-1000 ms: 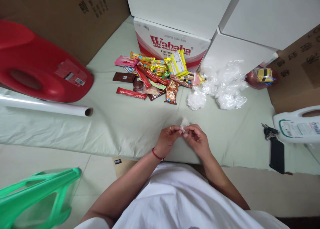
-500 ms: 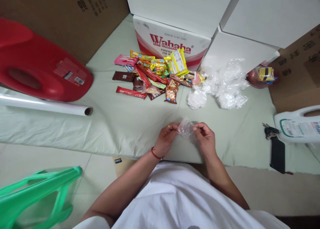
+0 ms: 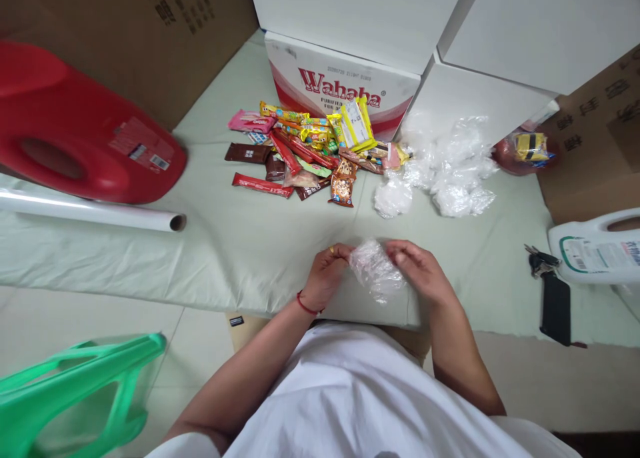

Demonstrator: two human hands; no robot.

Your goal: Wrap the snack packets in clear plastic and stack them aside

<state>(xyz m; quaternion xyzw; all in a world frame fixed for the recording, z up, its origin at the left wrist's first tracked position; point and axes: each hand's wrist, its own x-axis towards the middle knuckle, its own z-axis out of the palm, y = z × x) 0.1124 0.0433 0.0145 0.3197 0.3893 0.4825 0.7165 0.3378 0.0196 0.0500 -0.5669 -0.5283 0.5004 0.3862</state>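
Note:
A crinkled clear plastic bag is spread between my two hands, above the front part of the covered table. My left hand pinches its left edge between thumb and fingers. At the upper right edge, the curled fingers and thumb of my right hand close on the plastic, slightly blurred. Beyond them lies a pile of wrapped snacks in yellow, red, brown and pink wrappers. Right of the snacks sits a heap of crumpled clear plastic bags.
At left are a red jug and a white roll. White boxes stand behind the snacks. To the right lie a white bottle, keys, a black phone-like object and a reddish round container. A green stool stands below.
The plastic bag is spread wider and hangs lower. My left hand has shifted slightly left, and my right hand has turned and moved a little right.

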